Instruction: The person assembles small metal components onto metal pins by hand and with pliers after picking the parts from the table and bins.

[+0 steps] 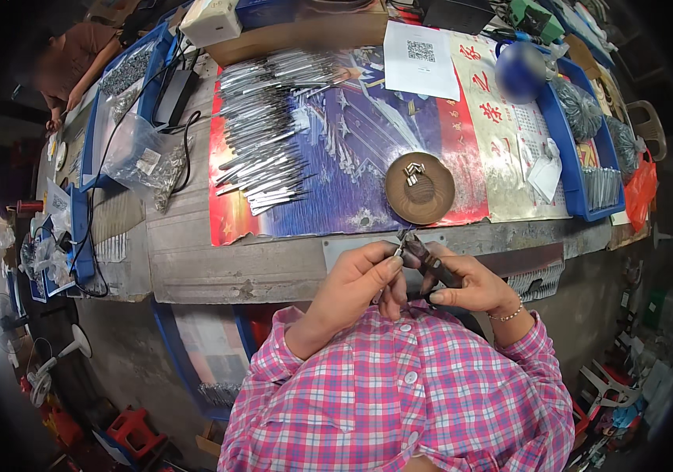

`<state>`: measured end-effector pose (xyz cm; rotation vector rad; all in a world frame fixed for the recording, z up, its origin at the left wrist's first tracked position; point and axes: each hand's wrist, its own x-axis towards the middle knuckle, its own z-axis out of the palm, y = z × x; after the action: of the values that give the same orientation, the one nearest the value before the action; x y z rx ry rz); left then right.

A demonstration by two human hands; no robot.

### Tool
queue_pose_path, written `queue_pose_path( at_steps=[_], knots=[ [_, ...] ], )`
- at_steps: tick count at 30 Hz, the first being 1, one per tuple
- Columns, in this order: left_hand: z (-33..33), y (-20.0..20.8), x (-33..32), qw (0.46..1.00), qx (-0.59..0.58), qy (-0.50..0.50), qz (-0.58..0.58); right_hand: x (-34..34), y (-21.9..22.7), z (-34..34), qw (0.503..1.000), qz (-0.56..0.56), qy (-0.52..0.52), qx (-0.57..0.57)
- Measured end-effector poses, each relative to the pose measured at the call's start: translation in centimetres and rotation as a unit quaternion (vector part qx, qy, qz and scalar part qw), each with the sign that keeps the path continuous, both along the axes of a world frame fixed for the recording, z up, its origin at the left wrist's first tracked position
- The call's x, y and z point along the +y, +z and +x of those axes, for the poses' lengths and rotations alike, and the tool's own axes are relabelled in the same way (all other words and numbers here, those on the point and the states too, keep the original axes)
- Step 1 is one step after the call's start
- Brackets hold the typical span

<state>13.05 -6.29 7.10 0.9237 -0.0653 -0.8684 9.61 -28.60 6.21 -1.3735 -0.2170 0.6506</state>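
I pinch a slim metal piece [399, 248] in my left fingers [384, 271] and curl my right fingers [453, 296] around a dark plier-like tool [443, 274], apparently working its end, the next move needing a steady squeeze.

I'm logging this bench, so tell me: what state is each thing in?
Left hand: pinching a small metal piece
Right hand: gripping a dark-handled tool
Brown bowl: upright, holding small silvery pieces
Metal rods: loosely piled in rows
White sheet: printed side up
Right-hand blue bin: open, holding plastic bags
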Motion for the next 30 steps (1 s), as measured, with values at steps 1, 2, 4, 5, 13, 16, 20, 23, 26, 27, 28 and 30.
queue_pose_path(
  at_steps=[1, 2, 4, 5, 13, 16, 20, 23, 26, 27, 28, 30],
  knots=[
    [0.0, 0.0, 0.0, 1.000, -0.002, -0.009, 0.008, 0.0, -0.1, -0.1, 1.000, 0.008, 0.003, 0.004],
    [0.0, 0.0, 0.0, 1.000, -0.003, -0.018, 0.017, -0.1, -0.2, -0.1, 1.000, 0.008, 0.002, 0.004],
    [0.1, 0.0, 0.0, 1.000, -0.001, -0.022, 0.018, -0.4, -0.6, 0.1, 0.999, -0.015, 0.023, -0.040],
    [0.1, 0.0, 0.0, 0.999, 0.000, -0.026, 0.019, -0.3, -0.6, 0.1, 0.999, -0.015, 0.022, -0.039],
    [0.9, -0.6, 0.1, 0.992, 0.092, -0.060, -0.060, -0.2, -0.7, 0.5, 0.970, -0.120, -0.005, -0.211],
    [1.0, -1.0, 0.3, 0.990, 0.112, -0.069, -0.056, -0.1, -0.8, 0.4, 0.971, -0.132, -0.023, -0.196],
    [0.7, -0.9, -0.2, 0.987, -0.050, -0.061, 0.139, 0.0, -0.9, 0.0, 0.956, -0.187, -0.029, -0.225],
    [0.1, -2.8, -1.1, 0.835, -0.415, 0.040, 0.358, 0.9, -1.1, -0.1, 0.942, -0.237, -0.059, -0.230],
    [0.3, -4.3, -1.7, 0.676, -0.582, 0.103, 0.439, 1.3, -1.3, -0.2, 0.936, -0.276, -0.063, -0.209],
    [0.5, -3.8, -1.6, 0.676, -0.582, 0.102, 0.439, 1.3, -1.4, -0.3, 0.936, -0.268, -0.074, -0.214],
    [0.8, -2.9, -1.4, 0.828, -0.411, 0.035, 0.379, 1.3, -1.5, -0.3, 0.936, -0.261, -0.085, -0.219],
    [1.0, -2.5, -0.8, 0.930, -0.215, -0.035, 0.297, 1.2, -1.0, -0.2, 0.941, -0.238, -0.083, -0.224]
  ],
)
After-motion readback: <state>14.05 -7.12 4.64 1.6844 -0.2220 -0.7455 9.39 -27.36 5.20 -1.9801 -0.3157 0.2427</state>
